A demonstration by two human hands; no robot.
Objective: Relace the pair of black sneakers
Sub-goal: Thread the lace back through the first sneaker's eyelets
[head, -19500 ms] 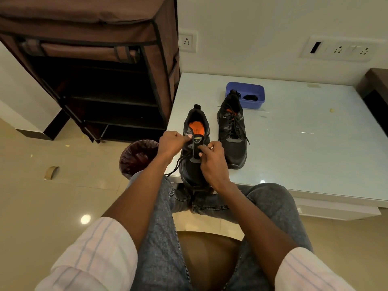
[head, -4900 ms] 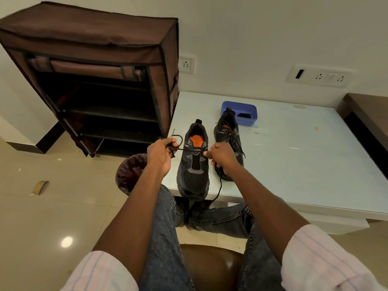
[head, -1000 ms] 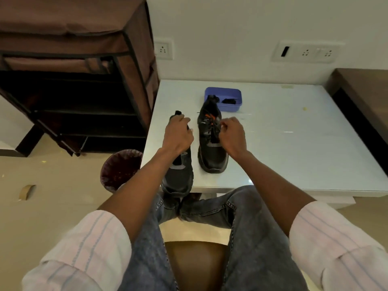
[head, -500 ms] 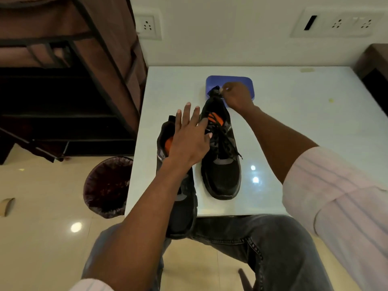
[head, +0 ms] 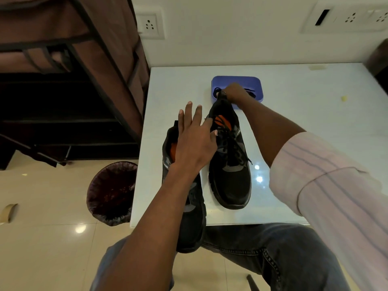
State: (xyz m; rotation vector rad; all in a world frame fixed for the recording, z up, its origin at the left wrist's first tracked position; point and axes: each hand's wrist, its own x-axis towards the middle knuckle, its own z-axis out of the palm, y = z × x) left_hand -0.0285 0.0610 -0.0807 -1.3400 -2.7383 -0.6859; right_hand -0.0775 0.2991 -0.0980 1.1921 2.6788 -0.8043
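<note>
While 2 black sneakers are lying side by side on the white table, the left hand is hovering flat with fingers spread over the unlaced left sneaker, whose toe is overhanging the table's near edge. The right hand is pinching shut on the heel of the laced right sneaker. 1 blue tray is holding dark laces. Small lettering on both sneakers is unreadable.

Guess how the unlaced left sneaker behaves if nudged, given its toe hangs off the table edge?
The left sneaker probably tips toward the lap: its toe overhangs the table edge. Without laces, its upper likely flexes open. The left hand spread above it may steady it.
</note>
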